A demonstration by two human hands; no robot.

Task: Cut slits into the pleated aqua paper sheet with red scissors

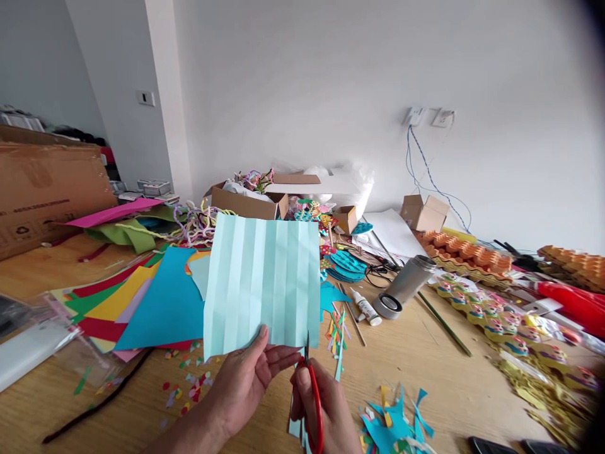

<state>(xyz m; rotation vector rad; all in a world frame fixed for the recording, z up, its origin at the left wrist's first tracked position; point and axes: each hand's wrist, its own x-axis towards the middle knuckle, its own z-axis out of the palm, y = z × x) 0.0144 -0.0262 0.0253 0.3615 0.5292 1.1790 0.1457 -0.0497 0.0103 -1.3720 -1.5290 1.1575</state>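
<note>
A pale mint sheet of paper (262,284) with vertical accordion creases stands upright in front of me. My left hand (248,384) grips its lower edge, thumb on the near face and fingers behind. Red-handled scissors (316,403) are in my right hand (326,403), blades pointing up at the sheet's lower right edge. The blades overlap the paper near its right side; how far they have cut in I cannot make out. Pale paper strips (297,424) lie on the table below the right hand.
Fanned coloured paper (163,302) lies left, with a dark pipe cleaner (99,394) nearer me. Blue scraps (392,425) lie front right. Beyond stand a glue bottle (366,308) and a metal flask (411,280). Egg trays (466,255) line the right; a cardboard box (51,189) is far left.
</note>
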